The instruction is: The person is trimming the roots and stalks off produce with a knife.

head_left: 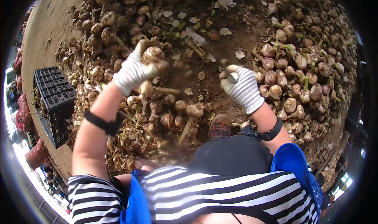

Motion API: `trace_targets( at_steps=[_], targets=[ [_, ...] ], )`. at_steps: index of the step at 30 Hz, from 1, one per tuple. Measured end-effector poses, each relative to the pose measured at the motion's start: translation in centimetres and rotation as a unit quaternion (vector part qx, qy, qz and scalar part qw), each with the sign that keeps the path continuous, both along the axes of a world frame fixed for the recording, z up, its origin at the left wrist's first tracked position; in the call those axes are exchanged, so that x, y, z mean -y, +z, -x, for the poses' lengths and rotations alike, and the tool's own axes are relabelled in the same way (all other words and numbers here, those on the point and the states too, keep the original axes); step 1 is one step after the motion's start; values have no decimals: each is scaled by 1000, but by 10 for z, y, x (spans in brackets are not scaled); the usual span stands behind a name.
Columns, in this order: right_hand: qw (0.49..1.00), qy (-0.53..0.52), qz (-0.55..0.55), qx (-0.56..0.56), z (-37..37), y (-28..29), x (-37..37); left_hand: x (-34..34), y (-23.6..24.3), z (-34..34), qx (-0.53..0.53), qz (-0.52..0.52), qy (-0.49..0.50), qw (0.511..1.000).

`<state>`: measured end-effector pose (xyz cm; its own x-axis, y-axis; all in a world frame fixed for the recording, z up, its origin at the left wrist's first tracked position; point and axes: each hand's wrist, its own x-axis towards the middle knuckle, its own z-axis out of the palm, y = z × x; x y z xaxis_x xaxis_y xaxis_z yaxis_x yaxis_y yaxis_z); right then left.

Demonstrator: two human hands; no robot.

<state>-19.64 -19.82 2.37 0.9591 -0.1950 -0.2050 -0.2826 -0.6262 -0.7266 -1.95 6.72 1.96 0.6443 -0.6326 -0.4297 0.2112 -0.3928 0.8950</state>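
My left hand point(136, 69), in a white striped glove, is closed around a dirt-covered garlic bulb point(153, 54). The bulb sits at the thumb and fingers, above a heap of untrimmed garlic point(146, 89) with stalks and roots. To the right, my gloved right hand point(243, 87) is curled into a fist. A pale, rounded end of a small object point(233, 77) shows between its fingers; the rest is hidden by the hand. The two hands are apart, with bare soil between them.
A pile of trimmed garlic bulbs point(291, 80) spreads on the right. On the left stands a black plastic crate point(59, 102), with red mesh sacks point(24, 113) beyond it. Stalk pieces and peeled skins point(225, 31) litter the soil. My shoe point(219, 126) is below, between the piles.
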Motion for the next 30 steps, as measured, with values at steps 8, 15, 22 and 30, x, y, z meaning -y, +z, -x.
trace_targets(
  at_steps=[8,15,22,30],
  targets=[
    [969,133,173,119,-10,30,-23,42,14,69,-98,185,86,974],
    [973,100,190,87,-5,-6,-20,48,11,93,211,-48,-122,969],
    [973,-79,139,-169,9,-19,17,37,12,55,301,12,63,951],
    [980,-6,-152,-129,3,0,-11,23,25,48,-98,197,124,968]
  ],
)
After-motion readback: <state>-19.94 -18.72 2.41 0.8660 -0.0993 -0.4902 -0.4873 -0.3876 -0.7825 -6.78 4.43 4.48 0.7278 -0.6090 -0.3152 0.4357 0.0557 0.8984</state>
